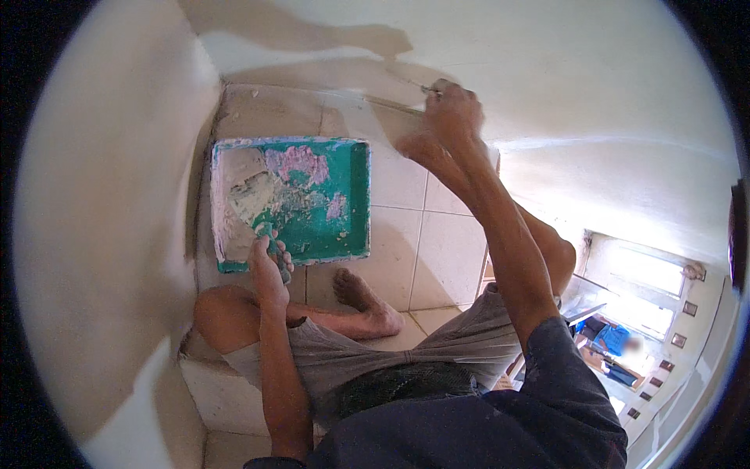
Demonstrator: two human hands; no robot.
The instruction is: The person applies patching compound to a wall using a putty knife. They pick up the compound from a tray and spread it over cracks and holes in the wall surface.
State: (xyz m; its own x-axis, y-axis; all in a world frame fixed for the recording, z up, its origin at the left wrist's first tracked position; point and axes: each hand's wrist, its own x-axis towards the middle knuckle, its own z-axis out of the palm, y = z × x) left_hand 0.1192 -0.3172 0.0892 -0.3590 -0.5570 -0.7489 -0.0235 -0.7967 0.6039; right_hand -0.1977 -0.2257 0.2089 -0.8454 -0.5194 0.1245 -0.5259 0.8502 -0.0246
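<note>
My left hand [269, 270] is closed around the green handle of a putty knife [266, 229], low over the left part of a shallow green tray [358, 203]. Pale putty [238, 168] coats the tray's left side, and pinkish lumps [301, 162] lie near its far edge. The left tool's blade is hard to make out against the putty. Up at the far wall, my right hand [455, 113] grips a thin scraper [428, 89]. Its blade is seen nearly edge-on and is blurred, so I cannot tell whether it touches the wall.
Pale walls [101, 180] [562, 70] rise at the left and ahead, meeting in a corner beyond the tray. Beige tiles [394, 234] lie under my bare foot [363, 305]. At the lower right, far below, a person in blue [613, 338] is near bright windows [644, 273].
</note>
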